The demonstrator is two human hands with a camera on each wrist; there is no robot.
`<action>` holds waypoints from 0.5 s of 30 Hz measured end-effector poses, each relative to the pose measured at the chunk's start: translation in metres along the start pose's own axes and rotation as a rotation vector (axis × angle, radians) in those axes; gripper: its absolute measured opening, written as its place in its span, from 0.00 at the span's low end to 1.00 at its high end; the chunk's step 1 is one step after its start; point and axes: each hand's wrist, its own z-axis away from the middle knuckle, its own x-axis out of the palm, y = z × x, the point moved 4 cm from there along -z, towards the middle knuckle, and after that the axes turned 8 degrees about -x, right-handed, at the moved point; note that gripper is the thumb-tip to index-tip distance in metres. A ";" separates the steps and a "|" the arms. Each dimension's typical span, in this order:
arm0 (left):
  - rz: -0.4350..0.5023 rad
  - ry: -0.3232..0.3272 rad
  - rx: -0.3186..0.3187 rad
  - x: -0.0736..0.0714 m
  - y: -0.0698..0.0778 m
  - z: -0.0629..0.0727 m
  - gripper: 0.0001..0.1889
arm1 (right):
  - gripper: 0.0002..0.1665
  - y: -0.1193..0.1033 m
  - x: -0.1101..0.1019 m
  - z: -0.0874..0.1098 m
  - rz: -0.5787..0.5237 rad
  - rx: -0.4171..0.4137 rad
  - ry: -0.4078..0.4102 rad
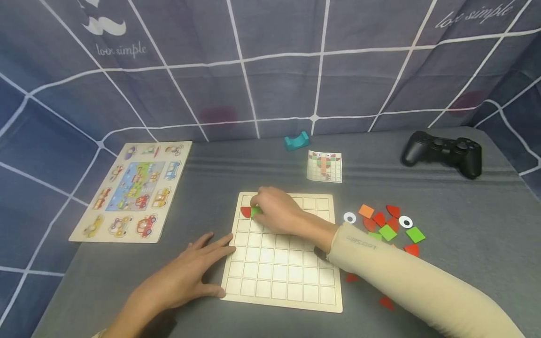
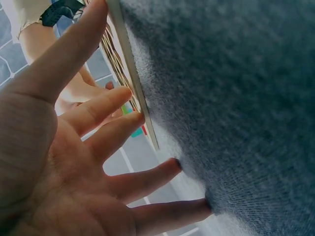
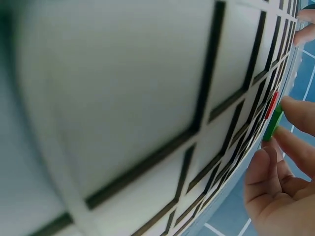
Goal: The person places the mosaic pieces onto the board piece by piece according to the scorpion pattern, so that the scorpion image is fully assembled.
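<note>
My right hand (image 1: 276, 211) pinches a small green square tile (image 3: 273, 123) between thumb and fingertip, at the upper left of the wooden grid board (image 1: 338, 300). Just left of it, a red rounded-corner tile (image 1: 245, 212) lies in a cell of the second row. The left hand (image 1: 179, 272) is spread beside the board, with thumb and fingertips at its left edge. In the left wrist view, two other fingertips (image 2: 209, 204) rest on the grey table surface. Beyond the board lies a paper card (image 1: 324, 174) printed with a coloured grid pattern.
Right of the board lie several loose tiles: red pieces (image 1: 393, 210), green squares (image 1: 416, 234), an orange square (image 1: 366, 211) and white rings (image 1: 349, 217). A picture puzzle (image 1: 169, 230) is at left, a black game controller (image 1: 444, 152) at right, a teal curved piece (image 1: 297, 141) at the back.
</note>
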 end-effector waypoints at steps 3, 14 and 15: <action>0.000 -0.001 -0.002 0.000 0.001 -0.001 0.43 | 0.12 0.000 -0.001 -0.002 0.018 0.008 -0.012; 0.000 -0.002 -0.024 0.000 0.000 -0.002 0.42 | 0.05 0.000 0.003 -0.005 0.040 0.020 -0.039; -0.001 -0.001 -0.027 0.000 -0.001 -0.002 0.42 | 0.05 0.000 0.003 -0.006 0.041 0.018 -0.037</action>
